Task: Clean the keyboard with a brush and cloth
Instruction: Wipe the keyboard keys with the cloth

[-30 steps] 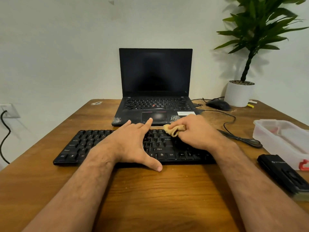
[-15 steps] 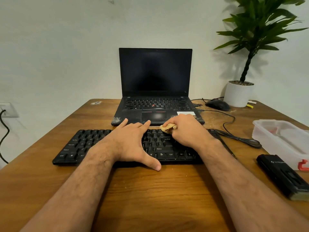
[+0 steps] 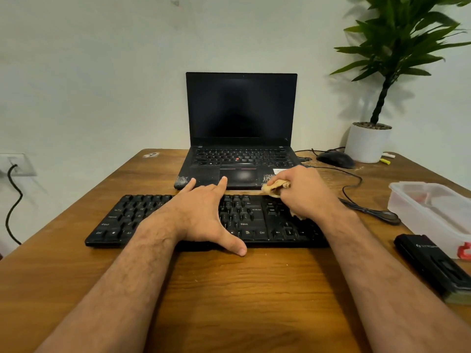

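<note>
A black keyboard [image 3: 127,220] lies flat on the wooden table [image 3: 229,289], in front of me. My left hand [image 3: 204,212] rests on its middle with straight, spread fingers and the thumb on the front edge. My right hand [image 3: 303,192] grips a crumpled tan cloth [image 3: 274,188] over the keyboard's far right corner, above the number pad. A bit of cloth also shows under the wrist. No brush is visible.
An open black laptop [image 3: 240,138] stands just behind the keyboard. A black mouse [image 3: 335,159] and a potted plant [image 3: 369,141] sit at the back right. A clear plastic box [image 3: 433,210] and a black case [image 3: 433,263] lie at the right. A black cable [image 3: 369,212] runs right of the keyboard.
My right hand with the cloth has moved to the right along the keyboard's back edge, after first going left. The left hand has stayed put.
</note>
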The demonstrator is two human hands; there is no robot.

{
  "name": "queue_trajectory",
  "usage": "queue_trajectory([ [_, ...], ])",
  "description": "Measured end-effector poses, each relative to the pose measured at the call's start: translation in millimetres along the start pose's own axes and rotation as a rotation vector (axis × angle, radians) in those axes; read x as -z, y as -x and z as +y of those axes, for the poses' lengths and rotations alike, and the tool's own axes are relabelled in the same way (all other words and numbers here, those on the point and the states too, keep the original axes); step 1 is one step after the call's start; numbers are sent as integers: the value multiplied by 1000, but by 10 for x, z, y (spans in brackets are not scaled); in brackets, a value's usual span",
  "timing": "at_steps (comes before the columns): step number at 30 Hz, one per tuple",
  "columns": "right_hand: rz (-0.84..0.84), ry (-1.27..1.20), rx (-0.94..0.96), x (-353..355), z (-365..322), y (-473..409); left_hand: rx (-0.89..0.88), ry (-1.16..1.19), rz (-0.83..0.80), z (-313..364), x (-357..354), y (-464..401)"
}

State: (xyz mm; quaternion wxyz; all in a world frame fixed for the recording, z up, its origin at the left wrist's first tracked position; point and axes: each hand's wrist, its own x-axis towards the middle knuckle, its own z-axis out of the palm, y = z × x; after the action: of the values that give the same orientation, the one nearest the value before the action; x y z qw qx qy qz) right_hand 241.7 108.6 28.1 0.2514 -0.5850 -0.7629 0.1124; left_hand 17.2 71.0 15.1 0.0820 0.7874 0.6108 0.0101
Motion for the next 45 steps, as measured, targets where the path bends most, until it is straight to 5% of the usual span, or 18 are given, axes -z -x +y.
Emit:
queue_trajectory([
  [5,-121,-100,64,29,40,117,18,20,15,-67,-1,27],
  [12,23,45,1,-1,20,2,-5,42,3,-58,0,27],
  [16,-137,-42,106,-42,-61,60,-37,32,17,38,-4,-30],
  [24,-29,14,-103,209,245,77,-53,30,28,49,-39,-40],
  [31,-113,-31,110,-108,-124,86,-45,-6,1,102,-29,-69],
  [37,17,-8,-122,187,141,107,-61,12,21,85,-51,-32],
  [45,-39,39,-64,23,69,65,-69,8,26,98,-36,-42],
])
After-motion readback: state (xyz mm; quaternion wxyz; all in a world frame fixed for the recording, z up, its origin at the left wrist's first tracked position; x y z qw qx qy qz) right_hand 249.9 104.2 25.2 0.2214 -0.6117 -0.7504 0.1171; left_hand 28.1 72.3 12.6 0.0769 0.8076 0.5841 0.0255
